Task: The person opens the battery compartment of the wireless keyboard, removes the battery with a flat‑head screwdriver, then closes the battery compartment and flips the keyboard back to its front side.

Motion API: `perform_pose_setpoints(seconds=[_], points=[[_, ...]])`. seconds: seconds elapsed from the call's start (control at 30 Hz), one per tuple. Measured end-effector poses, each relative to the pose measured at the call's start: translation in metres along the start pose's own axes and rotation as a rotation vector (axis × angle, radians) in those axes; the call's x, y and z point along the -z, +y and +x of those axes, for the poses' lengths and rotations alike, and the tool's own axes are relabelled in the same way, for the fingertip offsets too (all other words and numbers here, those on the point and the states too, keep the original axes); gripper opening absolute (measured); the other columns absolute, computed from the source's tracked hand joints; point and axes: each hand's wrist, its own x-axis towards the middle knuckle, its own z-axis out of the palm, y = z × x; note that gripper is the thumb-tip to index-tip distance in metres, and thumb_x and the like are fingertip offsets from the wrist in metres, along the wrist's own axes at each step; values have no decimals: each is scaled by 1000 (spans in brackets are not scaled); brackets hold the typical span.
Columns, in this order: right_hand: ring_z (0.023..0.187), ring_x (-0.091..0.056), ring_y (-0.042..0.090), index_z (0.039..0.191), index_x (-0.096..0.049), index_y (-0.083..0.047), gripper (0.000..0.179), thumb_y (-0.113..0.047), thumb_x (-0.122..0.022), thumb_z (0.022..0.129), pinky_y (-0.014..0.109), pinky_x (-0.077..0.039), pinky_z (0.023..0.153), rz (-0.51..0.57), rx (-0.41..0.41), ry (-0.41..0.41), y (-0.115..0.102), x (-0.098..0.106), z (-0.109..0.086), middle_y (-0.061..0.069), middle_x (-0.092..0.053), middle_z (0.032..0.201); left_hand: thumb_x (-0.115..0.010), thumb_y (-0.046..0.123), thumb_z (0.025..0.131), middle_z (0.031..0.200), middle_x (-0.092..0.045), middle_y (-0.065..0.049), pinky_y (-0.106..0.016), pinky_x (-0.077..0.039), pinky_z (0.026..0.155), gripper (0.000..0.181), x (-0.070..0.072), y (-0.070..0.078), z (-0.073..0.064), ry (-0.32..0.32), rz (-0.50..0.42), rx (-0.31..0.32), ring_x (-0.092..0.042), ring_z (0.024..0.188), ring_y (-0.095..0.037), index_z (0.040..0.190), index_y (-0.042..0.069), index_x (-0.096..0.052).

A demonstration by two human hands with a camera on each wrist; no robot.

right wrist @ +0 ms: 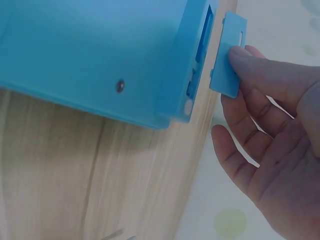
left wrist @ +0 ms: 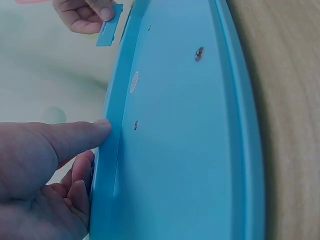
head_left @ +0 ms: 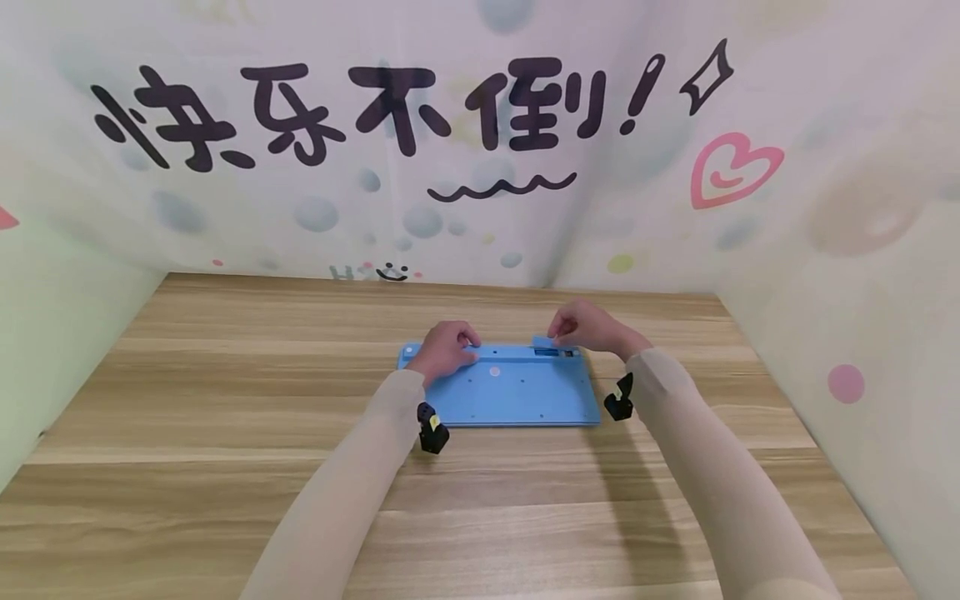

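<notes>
Well, head view: flat blue device on surface, slot near its far right corner. Left wrist: my left hand grips device's raised edge. Right wrist: my right hand pinches small blue cover, just beside slot.

Cameras facing a blue casing
The head view is looking forward-down from above it; wrist views are peering closely from its left and right, sharing a small cover.

A wood-grain table (pale, streaky) bears a blue keyboard, underside up.
</notes>
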Motion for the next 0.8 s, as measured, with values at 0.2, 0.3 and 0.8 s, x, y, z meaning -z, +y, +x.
perform_pose_setpoints(seconds=[0.2, 0.3, 0.8], points=[[72, -54, 19, 87, -65, -1, 4, 0, -64, 83, 31, -47, 70, 7, -28, -15, 5, -1, -2, 6, -62, 79, -65, 4, 83, 87, -52, -7, -29, -36, 71, 13, 1, 0, 0, 0, 1, 7, -45, 83, -21, 97, 3, -65], [73, -54, 20, 88, -64, 0, 5, 1, -64, 83, 31, -47, 71, 15, -38, -24, 5, -1, -3, 7, -62, 80, -66, 5, 83, 87, -52, -7, -29, -36, 72, 13, 0, 0, 1, 3, 3, 11, -45, 83, -21, 96, 4, -65], [74, -52, 18, 89, -64, 1, 6, 2, -63, 83, 28, -46, 70, 45, -44, -72, 7, -1, 0, 6, -61, 81, -66, 5, 83, 87, -52, -6, -30, -37, 72, 14, 1, 1, 1, 2, -1, 15, -46, 84, -21, 97, 4, -65]])
